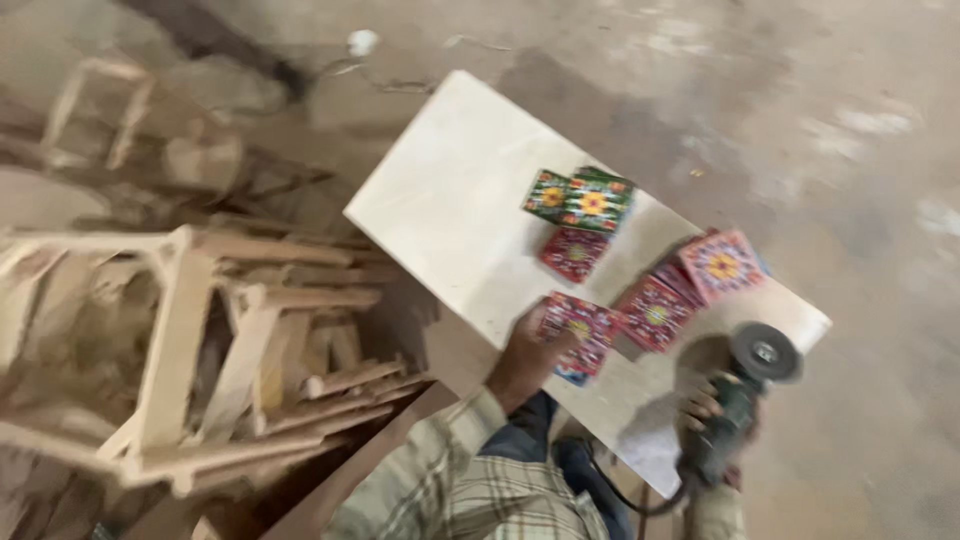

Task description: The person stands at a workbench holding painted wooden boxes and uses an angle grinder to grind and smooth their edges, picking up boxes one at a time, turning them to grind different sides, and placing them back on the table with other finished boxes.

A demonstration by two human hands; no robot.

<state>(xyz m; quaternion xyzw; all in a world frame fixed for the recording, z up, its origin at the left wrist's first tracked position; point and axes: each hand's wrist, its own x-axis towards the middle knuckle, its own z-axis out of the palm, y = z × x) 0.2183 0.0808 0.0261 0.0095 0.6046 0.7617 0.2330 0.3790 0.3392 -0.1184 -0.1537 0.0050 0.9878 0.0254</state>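
We see our left hand (525, 355) covering part of a red patterned square tile (582, 332); motion blur smears the stacked pale wooden frames (190, 340).

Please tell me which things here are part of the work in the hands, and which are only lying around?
In use:
- left hand holding a red patterned tile
- right hand gripping an angle grinder
- pale board under the tiles
- other patterned tiles: green ones, red ones

Lying about:
- wooden frames piled on the left
- concrete floor

We see a dusty grey concrete floor (800, 120) and a heap of bare wooden frames (190, 330) lying to the left.
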